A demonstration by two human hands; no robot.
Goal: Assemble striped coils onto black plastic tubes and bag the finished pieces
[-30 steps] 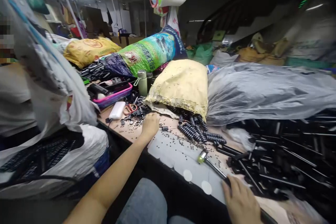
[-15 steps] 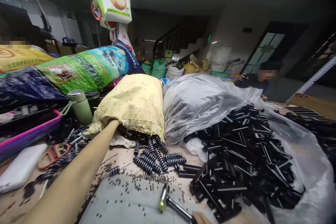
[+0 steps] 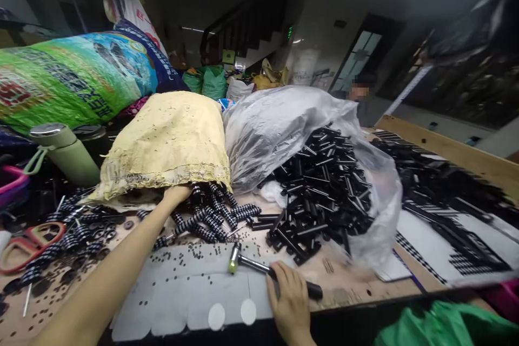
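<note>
My left hand (image 3: pixel 178 193) reaches into the mouth of a yellow sack (image 3: pixel 174 135); its fingers are hidden among black-and-white ribbed pieces (image 3: pixel 208 216) spilling out. At the front edge of the table, my right hand (image 3: pixel 290 294) lies over the black handle of a small hammer (image 3: pixel 259 266), its fingers bent round it. The hammer's head, with a yellow-green face, points left over a grey sheet (image 3: pixel 174 286). Small dark bits are scattered on that sheet. Black tubes (image 3: pixel 320 194) pour from a clear plastic bag (image 3: pixel 279 130) to the right of the sack.
Red-handled scissors (image 3: pixel 34 243), a green flask (image 3: pixel 67 154) and a large green-and-blue sack (image 3: pixel 81 75) are on the left. More black parts (image 3: pixel 450 189) cover the right side of the table. A person (image 3: pixel 360 89) is at the back right.
The view has turned right and down. My left hand has come nearer the sack's mouth, with its back now showing. My right hand has come fully into view on the hammer handle.
</note>
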